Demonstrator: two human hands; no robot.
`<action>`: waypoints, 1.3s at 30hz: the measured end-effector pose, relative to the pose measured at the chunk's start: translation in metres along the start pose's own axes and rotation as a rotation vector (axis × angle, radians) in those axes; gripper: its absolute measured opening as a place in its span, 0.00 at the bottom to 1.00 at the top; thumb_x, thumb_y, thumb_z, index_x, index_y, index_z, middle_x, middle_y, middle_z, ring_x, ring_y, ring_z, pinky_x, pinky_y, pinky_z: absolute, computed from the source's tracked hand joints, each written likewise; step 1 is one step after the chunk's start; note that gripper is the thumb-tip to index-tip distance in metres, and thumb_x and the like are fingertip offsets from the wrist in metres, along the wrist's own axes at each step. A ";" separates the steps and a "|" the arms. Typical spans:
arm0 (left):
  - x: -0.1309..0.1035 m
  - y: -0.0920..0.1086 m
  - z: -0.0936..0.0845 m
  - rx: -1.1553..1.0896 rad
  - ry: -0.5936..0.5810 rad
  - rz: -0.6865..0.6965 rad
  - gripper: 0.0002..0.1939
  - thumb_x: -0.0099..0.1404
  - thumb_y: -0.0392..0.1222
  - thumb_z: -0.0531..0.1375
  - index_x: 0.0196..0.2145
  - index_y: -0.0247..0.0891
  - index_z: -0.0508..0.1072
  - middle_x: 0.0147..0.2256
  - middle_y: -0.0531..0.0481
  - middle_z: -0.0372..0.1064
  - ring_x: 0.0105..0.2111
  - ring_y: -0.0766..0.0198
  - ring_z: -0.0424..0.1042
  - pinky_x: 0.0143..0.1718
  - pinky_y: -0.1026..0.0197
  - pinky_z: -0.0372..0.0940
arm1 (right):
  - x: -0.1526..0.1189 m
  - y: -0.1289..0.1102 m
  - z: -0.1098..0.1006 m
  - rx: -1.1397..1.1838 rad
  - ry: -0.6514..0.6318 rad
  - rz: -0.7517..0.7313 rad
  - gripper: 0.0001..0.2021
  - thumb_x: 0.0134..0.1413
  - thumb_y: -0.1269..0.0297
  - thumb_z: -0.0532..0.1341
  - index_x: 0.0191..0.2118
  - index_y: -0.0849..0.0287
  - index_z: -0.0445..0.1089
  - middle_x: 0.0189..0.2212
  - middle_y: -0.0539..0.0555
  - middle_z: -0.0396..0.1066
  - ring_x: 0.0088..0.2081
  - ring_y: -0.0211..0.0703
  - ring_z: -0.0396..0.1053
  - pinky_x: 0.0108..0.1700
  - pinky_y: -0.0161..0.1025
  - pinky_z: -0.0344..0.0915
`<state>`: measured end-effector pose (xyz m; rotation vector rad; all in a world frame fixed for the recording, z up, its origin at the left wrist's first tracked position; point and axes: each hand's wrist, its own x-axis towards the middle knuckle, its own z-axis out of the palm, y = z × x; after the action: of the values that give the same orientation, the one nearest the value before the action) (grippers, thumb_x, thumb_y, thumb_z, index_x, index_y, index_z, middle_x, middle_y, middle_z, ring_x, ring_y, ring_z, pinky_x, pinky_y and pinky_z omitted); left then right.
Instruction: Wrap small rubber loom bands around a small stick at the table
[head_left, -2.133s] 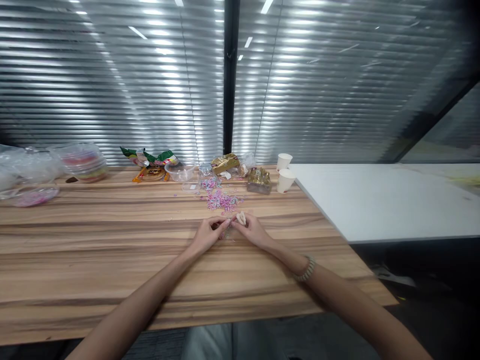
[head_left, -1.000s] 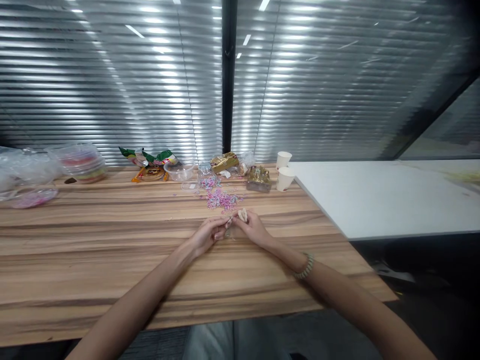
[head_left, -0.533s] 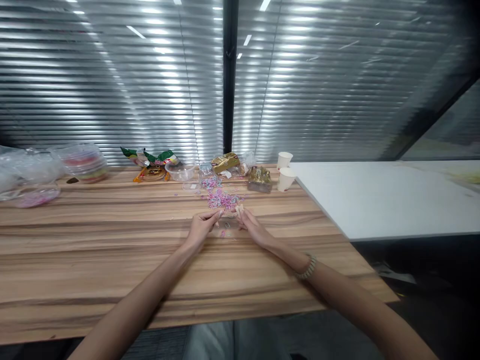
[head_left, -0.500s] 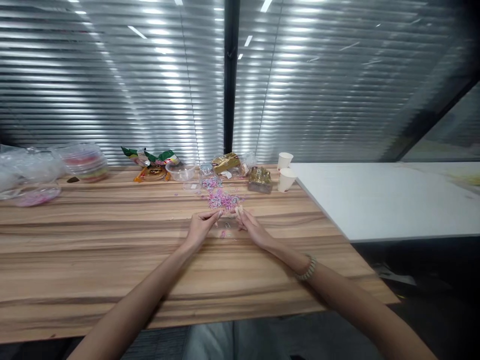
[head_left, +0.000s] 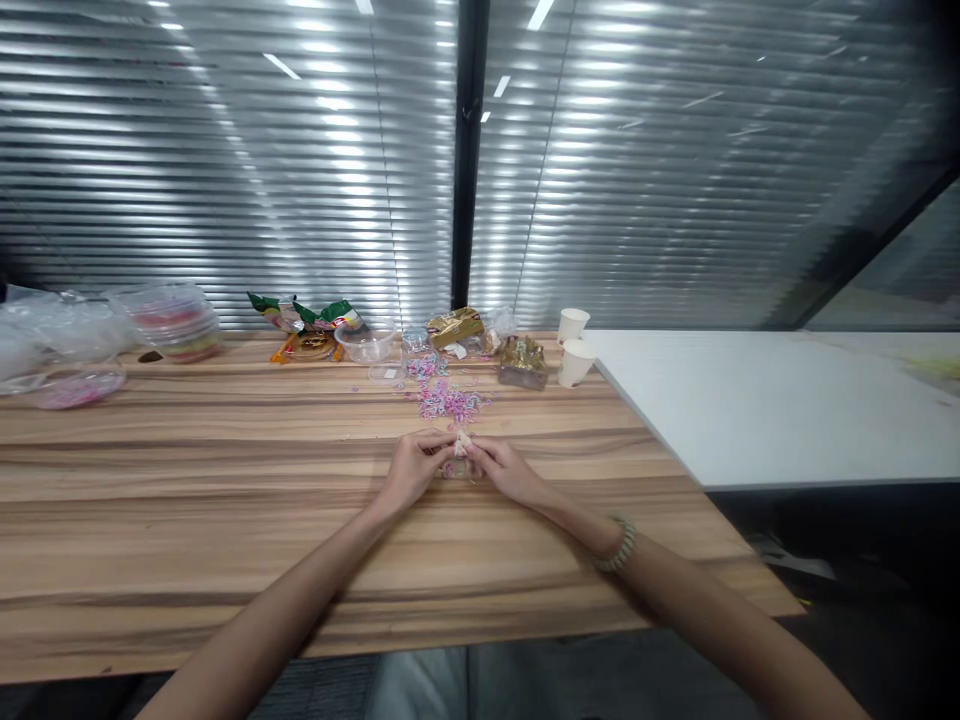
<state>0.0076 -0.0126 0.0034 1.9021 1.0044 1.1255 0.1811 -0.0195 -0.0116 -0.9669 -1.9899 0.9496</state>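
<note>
My left hand (head_left: 415, 467) and my right hand (head_left: 504, 468) meet over the wooden table (head_left: 225, 540). Between their fingertips is a small cream-white piece (head_left: 462, 442), too small to name its kind. Both hands are closed in a pinch on it, thumbs against forefingers. Just beyond them lies a loose heap of tiny pink, purple and pale blue loop-like pieces (head_left: 448, 402). A few pink bits (head_left: 448, 469) rest by the left fingertips, partly hidden by the hands.
Along the back stand a clear plastic bowl (head_left: 367, 345), snack packets (head_left: 311, 315), gold wrappers (head_left: 455, 326), a gold-topped packet (head_left: 523, 365) and two paper cups (head_left: 576, 363). Stacked tubs (head_left: 171, 325) and plastic bags (head_left: 64, 335) sit at left. A white table (head_left: 750, 410) adjoins at right.
My hands were apart, a small whitish piece in the left and a cream one in the right. They have come together, fingertips meeting at the cream-white piece.
</note>
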 end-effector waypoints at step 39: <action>0.002 -0.005 0.007 -0.178 0.120 -0.259 0.18 0.52 0.46 0.61 0.38 0.32 0.73 0.32 0.45 0.74 0.28 0.61 0.71 0.27 0.63 0.66 | -0.004 0.007 0.000 -0.567 0.048 -0.136 0.17 0.59 0.72 0.47 0.53 0.59 0.56 0.42 0.57 0.68 0.41 0.43 0.67 0.41 0.37 0.62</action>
<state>0.0134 -0.0101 -0.0027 1.5309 1.1393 1.1445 0.1853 -0.0203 -0.0183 -1.1152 -2.2991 0.2791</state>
